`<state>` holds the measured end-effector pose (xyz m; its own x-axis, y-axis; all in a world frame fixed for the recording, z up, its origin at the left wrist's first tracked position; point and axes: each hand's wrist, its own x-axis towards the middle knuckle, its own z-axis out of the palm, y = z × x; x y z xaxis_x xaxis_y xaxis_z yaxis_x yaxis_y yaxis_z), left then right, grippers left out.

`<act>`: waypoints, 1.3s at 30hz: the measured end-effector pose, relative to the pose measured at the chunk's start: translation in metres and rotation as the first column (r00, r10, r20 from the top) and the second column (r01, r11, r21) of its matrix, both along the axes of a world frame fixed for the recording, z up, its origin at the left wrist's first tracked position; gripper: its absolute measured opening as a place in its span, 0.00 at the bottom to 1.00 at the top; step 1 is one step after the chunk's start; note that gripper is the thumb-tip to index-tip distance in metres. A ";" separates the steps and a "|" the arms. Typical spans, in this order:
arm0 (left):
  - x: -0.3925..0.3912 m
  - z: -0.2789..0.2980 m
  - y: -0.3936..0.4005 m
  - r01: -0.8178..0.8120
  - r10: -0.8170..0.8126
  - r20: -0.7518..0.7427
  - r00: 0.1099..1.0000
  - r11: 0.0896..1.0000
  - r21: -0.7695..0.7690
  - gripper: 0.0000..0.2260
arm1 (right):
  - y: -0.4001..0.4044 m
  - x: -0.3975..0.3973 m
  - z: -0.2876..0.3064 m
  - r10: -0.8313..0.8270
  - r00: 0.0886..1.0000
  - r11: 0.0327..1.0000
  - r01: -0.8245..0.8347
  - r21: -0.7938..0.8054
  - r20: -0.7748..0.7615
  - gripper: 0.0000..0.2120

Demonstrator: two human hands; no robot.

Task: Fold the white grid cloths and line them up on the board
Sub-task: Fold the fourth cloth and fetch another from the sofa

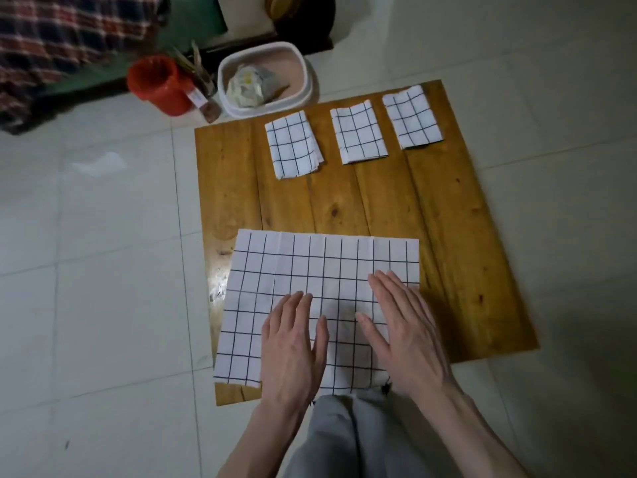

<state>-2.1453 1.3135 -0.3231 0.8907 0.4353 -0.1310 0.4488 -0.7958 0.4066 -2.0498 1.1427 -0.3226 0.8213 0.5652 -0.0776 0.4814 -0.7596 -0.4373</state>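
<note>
A large white grid cloth (310, 270) lies spread flat on the near part of the wooden board (448, 236). My left hand (293, 346) rests flat on it near its front middle, fingers straight. My right hand (406, 326) lies flat on the cloth's right part, fingers straight too. Three folded grid cloths sit in a row along the board's far edge: the left one (294, 144), the middle one (358, 132) and the right one (412, 117).
The board lies on a pale tiled floor (103, 270). Behind it stand a white tub (303, 67) holding crumpled material and a red bucket (158, 84). A plaid blanket (62, 39) is at the far left. My grey-trousered knees (344, 436) are at the board's near edge.
</note>
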 end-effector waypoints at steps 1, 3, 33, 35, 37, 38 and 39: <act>-0.002 -0.016 0.001 -0.006 0.006 -0.003 1.000 1.000 -0.004 0.22 | 0.003 0.002 -0.013 0.018 1.000 1.000 -0.018 -0.006 0.005 0.30; -0.001 -0.049 0.003 -0.008 0.008 -0.005 1.000 1.000 -0.020 0.20 | 0.009 0.009 -0.038 0.060 0.998 0.998 -0.060 -0.016 0.010 0.30; 0.015 -0.193 0.020 0.199 -0.186 -0.078 0.979 0.955 0.222 0.27 | 0.014 0.052 -0.178 0.147 0.984 0.904 -0.091 -0.418 0.104 0.31; 0.021 -0.196 0.023 0.233 -0.224 -0.065 0.972 0.946 0.224 0.27 | 0.008 0.048 -0.176 0.090 0.991 0.908 -0.039 -0.418 0.102 0.32; 0.025 -0.198 0.027 0.280 -0.274 -0.055 0.960 0.935 0.216 0.27 | 0.002 0.043 -0.176 0.054 0.994 0.911 -0.011 -0.412 0.093 0.32; 0.026 -0.199 0.029 0.307 -0.304 -0.051 0.951 0.928 0.208 0.27 | -0.001 0.040 -0.177 0.043 0.995 0.915 -0.004 -0.404 0.089 0.32; 0.026 -0.200 0.032 0.335 -0.333 -0.045 0.942 0.920 0.201 0.27 | -0.005 0.036 -0.177 0.037 0.995 0.920 0.001 -0.392 0.090 0.32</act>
